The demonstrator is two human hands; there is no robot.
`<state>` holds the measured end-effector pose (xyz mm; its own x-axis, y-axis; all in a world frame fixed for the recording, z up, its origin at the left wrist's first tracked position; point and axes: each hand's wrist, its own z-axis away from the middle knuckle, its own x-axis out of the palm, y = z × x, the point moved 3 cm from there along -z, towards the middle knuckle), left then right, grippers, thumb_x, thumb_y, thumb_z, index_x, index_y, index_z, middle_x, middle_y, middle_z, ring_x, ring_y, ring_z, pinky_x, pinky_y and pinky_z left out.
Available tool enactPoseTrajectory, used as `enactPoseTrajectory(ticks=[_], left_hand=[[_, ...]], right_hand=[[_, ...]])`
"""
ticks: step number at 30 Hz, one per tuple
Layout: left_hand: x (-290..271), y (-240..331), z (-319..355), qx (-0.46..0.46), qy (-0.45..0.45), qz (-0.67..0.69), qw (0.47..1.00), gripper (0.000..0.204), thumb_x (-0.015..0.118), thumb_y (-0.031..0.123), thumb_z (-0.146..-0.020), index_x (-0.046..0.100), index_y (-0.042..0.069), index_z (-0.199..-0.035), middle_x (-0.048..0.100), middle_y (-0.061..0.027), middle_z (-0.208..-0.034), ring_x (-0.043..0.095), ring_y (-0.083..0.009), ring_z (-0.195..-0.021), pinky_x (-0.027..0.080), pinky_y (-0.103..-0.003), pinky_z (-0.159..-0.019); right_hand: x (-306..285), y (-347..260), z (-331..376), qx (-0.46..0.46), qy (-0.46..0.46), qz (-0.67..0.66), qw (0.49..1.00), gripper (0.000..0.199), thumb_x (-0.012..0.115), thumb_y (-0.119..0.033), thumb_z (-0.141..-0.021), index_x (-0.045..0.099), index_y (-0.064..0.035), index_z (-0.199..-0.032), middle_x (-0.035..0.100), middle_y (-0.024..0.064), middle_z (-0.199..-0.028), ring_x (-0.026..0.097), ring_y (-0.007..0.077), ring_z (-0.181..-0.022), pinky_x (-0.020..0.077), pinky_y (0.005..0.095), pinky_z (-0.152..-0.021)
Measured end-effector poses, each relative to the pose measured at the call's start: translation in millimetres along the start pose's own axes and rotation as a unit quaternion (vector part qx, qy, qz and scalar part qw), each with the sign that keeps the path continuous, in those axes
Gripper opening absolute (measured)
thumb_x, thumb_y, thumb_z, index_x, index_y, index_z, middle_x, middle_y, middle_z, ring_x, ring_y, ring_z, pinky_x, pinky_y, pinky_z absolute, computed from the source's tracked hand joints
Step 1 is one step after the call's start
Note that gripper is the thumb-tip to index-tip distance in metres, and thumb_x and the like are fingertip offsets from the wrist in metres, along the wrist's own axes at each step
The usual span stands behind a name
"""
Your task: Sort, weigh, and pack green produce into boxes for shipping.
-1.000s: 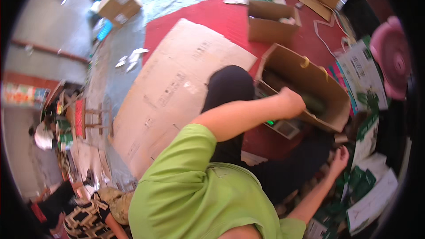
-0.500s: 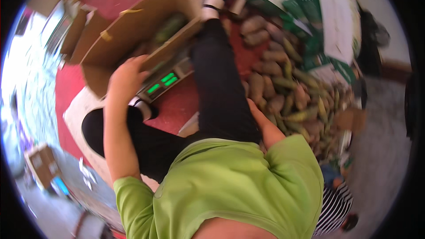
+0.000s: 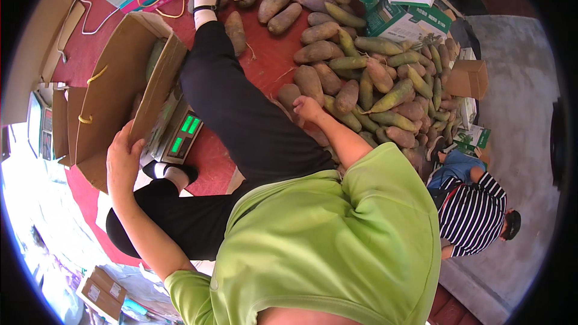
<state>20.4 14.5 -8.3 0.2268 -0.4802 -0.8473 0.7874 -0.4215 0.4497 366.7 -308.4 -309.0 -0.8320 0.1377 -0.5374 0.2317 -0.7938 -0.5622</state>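
My left hand (image 3: 125,155) grips the near edge of an open cardboard box (image 3: 111,78), fingers over its wall. Inside the box a green, long vegetable (image 3: 155,59) shows in part; deeper contents are shaded. The box rests on a digital scale (image 3: 177,138) with a lit green display. Over a heap of large root vegetables, my right hand (image 3: 308,109) is closed in a loose fist with nothing visible in it. Around it lie reddish-brown roots (image 3: 309,82) and green-skinned radishes (image 3: 394,96). The right hand is nearest to the reddish-brown ones at the heap's left side.
My outstretched leg (image 3: 223,96) lies between box and heap. Green-and-white cartons (image 3: 406,24) stand behind the heap. A person in a striped top (image 3: 472,213) is at the right. A white cable (image 3: 90,18) runs across the red floor (image 3: 265,54) at far left.
My view has turned right, so the box sits farther left. My right hand has come out from beside my thigh to above the heap. The left hand stays on the box edge.
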Motion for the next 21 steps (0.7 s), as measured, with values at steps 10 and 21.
enactPoseTrajectory(ticks=[10,21], left_hand=[[2.2,-5.4,-1.8,-0.007,-0.002,-0.024,1.000,0.045,0.058,0.008,-0.080,0.053,0.002,-0.124,0.064,-0.0211,-0.105,0.064,-0.0306,-0.094,0.047,-0.037,-0.085],[4.6,-4.0,-3.5,-0.040,-0.023,0.010,0.999,0.042,0.060,0.008,-0.080,0.056,0.006,-0.122,0.063,-0.0203,-0.109,0.061,-0.0342,-0.102,0.046,-0.039,-0.088]], right_hand=[[-107.5,15.4,11.1,0.008,0.246,0.030,0.969,0.019,0.063,-0.011,-0.077,0.067,-0.0046,-0.094,0.068,0.0137,-0.087,0.066,0.0261,-0.082,0.0508,0.0354,-0.075],[-140.3,135.9,77.6,0.302,0.325,-0.237,0.864,0.012,0.057,-0.010,-0.084,0.062,-0.0107,-0.095,0.062,0.0041,-0.077,0.061,0.0189,-0.060,0.0456,0.0353,-0.049]])
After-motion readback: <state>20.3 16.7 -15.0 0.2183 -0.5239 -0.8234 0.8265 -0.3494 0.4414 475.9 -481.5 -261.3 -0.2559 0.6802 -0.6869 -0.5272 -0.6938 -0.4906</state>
